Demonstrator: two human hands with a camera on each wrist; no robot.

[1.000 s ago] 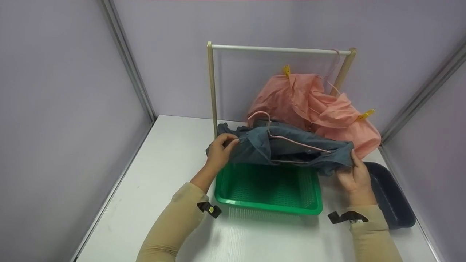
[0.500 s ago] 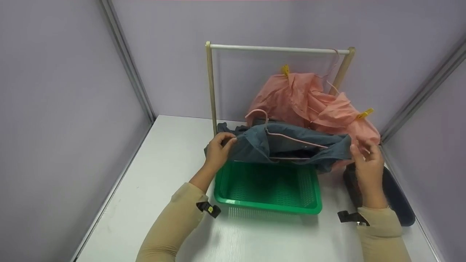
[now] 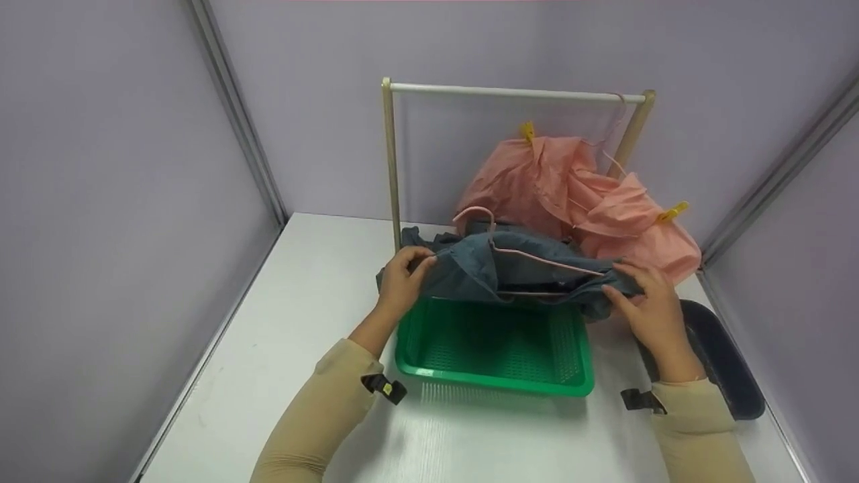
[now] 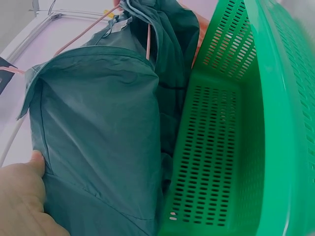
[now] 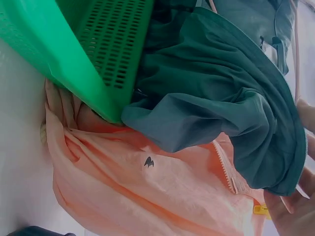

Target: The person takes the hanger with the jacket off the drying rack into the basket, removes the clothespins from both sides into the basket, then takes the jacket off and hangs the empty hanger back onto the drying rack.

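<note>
Pale lilac walls close in a smooth white table (image 3: 302,322), where a slim rack (image 3: 517,90) of light posts and a white rail stands at the back. Your left hand (image 3: 400,282) pinches one end of a thin, matte grey-blue jacket (image 3: 520,268), fingers curled round the fabric; in the left wrist view your thumb presses its crumpled panel. Your right hand (image 3: 647,308) grips the other end, thumb and fingers closed on the cloth. A pink wire hanger (image 3: 530,258) sits threaded inside the jacket, its hook poking up at the collar. You hold the jacket stretched just above the far rim of a green plastic basket (image 3: 496,384), rectangular, its walls and floor pierced with slots, nothing lying on the floor that shows. Behind, a crinkled salmon jacket (image 3: 570,188) hangs from the rail, with yellow pegs (image 3: 673,212) clipped on it. A dark, rounded tray (image 3: 728,372) lies by your right wrist.
</note>
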